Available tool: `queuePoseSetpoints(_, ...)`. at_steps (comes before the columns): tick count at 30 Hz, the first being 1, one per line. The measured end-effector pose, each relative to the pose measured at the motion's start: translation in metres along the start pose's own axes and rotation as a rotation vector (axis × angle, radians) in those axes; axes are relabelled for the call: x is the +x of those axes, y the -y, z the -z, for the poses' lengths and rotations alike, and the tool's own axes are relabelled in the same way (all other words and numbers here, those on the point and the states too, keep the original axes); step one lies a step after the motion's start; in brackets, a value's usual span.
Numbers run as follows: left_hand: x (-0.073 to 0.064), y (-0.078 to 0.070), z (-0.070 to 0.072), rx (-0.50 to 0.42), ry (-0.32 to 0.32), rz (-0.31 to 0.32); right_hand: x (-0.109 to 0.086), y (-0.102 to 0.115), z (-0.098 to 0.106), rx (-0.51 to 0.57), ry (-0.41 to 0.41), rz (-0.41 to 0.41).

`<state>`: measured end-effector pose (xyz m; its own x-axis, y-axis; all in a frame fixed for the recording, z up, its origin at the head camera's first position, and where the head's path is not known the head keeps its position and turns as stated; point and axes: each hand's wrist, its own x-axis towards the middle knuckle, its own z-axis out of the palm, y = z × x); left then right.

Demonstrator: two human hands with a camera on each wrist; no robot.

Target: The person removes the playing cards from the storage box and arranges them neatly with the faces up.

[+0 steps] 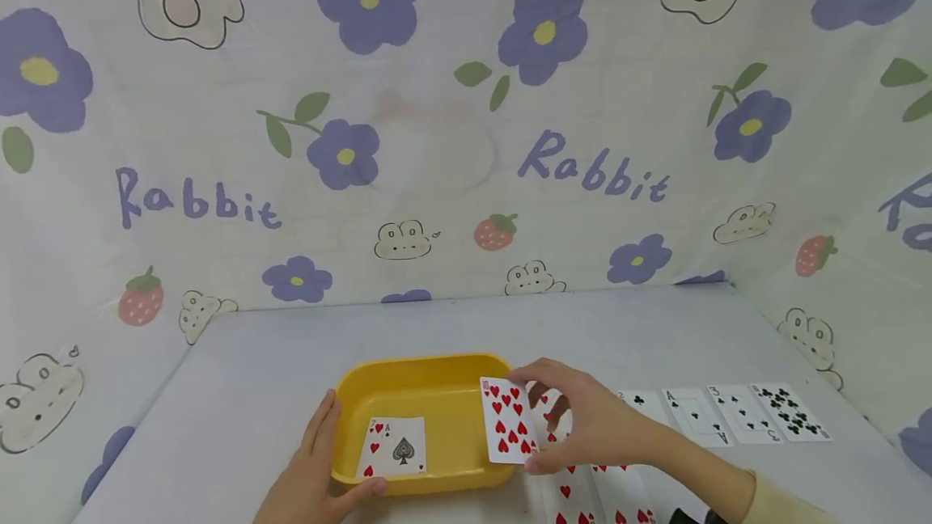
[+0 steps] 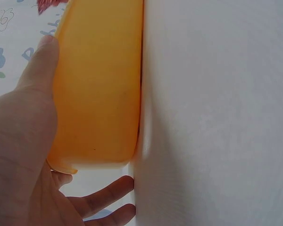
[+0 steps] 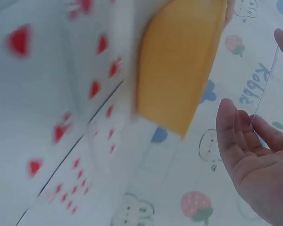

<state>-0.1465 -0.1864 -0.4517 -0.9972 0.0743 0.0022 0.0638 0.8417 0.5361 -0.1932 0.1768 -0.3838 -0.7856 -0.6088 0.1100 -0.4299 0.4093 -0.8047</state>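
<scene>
My left hand [image 1: 309, 471] holds the left end of a yellow plastic tray [image 1: 422, 358], thumb along the near rim and fingers round the end wall. Inside it, at the left, lie a seven of hearts [image 1: 368, 451] and an ace of spades [image 1: 404, 439] partly covering it. Between thumb and fingers, my right hand [image 1: 582, 411] pinches a ten of hearts [image 1: 504, 423] above the tray's right end. The right wrist view shows that card [image 3: 264, 87] nearly edge-on.
More heart cards [image 1: 568, 492] lie face up on the table right of the tray, partly hidden under my right arm. Farther right is a row of club cards [image 1: 695, 419]. A cloth with flowers and rabbits [image 1: 437, 144] hangs behind the white table.
</scene>
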Motion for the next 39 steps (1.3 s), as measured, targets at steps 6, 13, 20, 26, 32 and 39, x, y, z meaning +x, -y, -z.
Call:
queuePoseSetpoints(6,-0.002,-0.001,0.001,0.002,0.012,0.015,-0.040,-0.025,0.027,0.027,0.074,-0.061)
queuePoseSetpoints(13,-0.001,-0.001,-0.003,0.006,-0.007,0.013,-0.080,-0.058,0.050,-0.074,0.097,-0.105)
queuePoseSetpoints(20,-0.002,-0.001,-0.002,0.020,-0.015,0.014,-0.109,-0.080,0.069,-0.240,0.060,-0.145)
queuePoseSetpoints(26,-0.002,-0.002,-0.002,0.008,0.005,0.039,-0.123,-0.092,0.076,-0.258,0.053,-0.168)
queuePoseSetpoints(32,-0.001,-0.002,-0.003,0.005,0.017,0.059,-0.137,-0.103,0.079,-0.274,0.036,-0.139)
queuePoseSetpoints(39,-0.001,-0.004,-0.002,0.014,0.013,0.046,-0.147,-0.111,0.078,-0.285,0.029,-0.167)
